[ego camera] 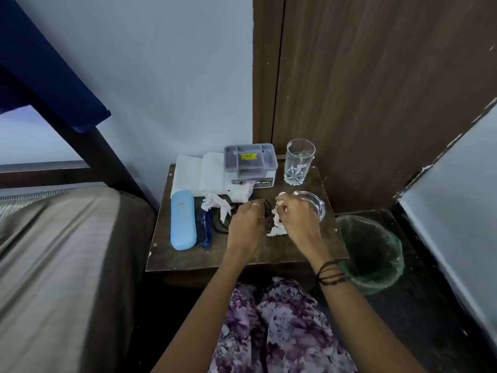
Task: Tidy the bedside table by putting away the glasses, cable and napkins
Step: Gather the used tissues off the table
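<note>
Head camera looks down on a dark wooden bedside table (188, 257) set between a bed (53, 265) on the left and a lined bin (373, 254) on the right. At the far edge stand a plastic box (250, 164) and a drinking glass (299, 161), with a glass ashtray (313, 203) nearer. A blue glasses case (182, 220) lies at the left beside dark glasses (204, 227). Crumpled napkins (217, 204) lie mid-table. The left hand (246, 224) rests on a black cable (220, 227), fingers seemingly curled over it. The right hand (294, 219) pinches a crumpled napkin (275, 226).
</note>
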Demonstrator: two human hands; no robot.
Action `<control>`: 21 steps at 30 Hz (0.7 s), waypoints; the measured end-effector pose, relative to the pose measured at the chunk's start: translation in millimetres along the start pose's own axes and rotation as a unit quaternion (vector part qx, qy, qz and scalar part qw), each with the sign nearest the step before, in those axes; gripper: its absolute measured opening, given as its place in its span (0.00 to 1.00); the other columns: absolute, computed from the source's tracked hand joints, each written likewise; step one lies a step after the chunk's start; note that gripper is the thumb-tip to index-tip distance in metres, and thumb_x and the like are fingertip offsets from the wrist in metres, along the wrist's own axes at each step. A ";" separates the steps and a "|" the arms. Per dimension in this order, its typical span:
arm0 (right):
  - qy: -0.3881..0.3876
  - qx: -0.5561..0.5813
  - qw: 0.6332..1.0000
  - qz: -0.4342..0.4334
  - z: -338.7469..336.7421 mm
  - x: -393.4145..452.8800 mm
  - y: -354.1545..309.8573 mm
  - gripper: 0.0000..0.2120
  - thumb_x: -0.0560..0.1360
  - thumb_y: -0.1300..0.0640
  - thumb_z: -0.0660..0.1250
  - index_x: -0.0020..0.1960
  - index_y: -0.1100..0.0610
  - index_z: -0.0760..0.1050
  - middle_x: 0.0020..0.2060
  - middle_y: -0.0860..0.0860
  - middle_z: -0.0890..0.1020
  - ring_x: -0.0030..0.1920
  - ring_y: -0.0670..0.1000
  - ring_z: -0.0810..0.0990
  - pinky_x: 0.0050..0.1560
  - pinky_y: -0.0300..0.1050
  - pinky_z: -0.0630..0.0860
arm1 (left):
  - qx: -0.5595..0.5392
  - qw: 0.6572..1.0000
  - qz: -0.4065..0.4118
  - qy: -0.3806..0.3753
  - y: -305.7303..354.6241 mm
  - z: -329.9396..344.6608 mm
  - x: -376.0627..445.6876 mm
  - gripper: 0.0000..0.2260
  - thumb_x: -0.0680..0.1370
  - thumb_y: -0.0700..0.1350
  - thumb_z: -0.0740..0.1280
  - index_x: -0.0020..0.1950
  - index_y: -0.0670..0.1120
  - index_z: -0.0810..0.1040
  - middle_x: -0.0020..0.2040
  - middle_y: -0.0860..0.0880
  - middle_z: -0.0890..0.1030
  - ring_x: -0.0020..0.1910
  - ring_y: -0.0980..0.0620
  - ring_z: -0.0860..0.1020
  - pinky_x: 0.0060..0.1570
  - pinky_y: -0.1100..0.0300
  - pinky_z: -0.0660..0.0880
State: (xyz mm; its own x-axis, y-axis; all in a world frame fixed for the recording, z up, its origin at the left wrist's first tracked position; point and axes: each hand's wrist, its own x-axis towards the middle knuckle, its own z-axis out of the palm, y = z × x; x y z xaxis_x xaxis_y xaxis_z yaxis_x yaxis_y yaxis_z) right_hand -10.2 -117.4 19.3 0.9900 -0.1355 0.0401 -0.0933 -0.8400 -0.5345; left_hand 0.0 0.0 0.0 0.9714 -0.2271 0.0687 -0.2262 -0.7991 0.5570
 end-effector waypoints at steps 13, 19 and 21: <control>-0.026 -0.103 0.993 0.060 46.3 -15.0 23.8 0.13 0.75 0.53 0.64 0.58 0.57 0.75 0.57 0.53 0.77 0.51 0.58 0.81 0.47 0.50 0.77 | 0.064 0.998 -0.007 -0.001 1.8 36.5 52.3 0.12 0.77 0.46 0.63 0.56 0.41 0.80 0.53 0.42 0.78 0.59 0.43 0.71 0.54 0.51 0.69; -0.009 -0.072 0.995 0.064 49.3 -18.1 31.9 0.11 0.76 0.55 0.62 0.56 0.56 0.76 0.56 0.52 0.77 0.51 0.56 0.80 0.47 0.48 0.75 | 0.161 0.986 -0.022 -0.045 0.7 52.4 63.0 0.11 0.77 0.45 0.62 0.53 0.43 0.81 0.56 0.45 0.76 0.62 0.45 0.69 0.59 0.52 0.66; -0.008 -0.051 0.996 0.066 48.2 -17.6 33.9 0.11 0.76 0.55 0.61 0.56 0.55 0.75 0.57 0.52 0.77 0.51 0.56 0.80 0.47 0.47 0.75 | 0.135 0.990 -0.030 -0.009 0.6 49.7 59.9 0.10 0.76 0.44 0.63 0.51 0.43 0.81 0.54 0.45 0.76 0.59 0.44 0.70 0.56 0.52 0.67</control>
State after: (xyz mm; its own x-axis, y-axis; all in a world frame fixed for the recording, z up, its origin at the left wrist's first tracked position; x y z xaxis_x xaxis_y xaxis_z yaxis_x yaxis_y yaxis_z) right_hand -25.6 -118.2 -40.2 0.9700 -0.2403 -0.0381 -0.2318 -0.8651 -0.4448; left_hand 54.5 -41.8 -36.7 0.9828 -0.1829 0.0266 -0.1818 -0.9304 0.3184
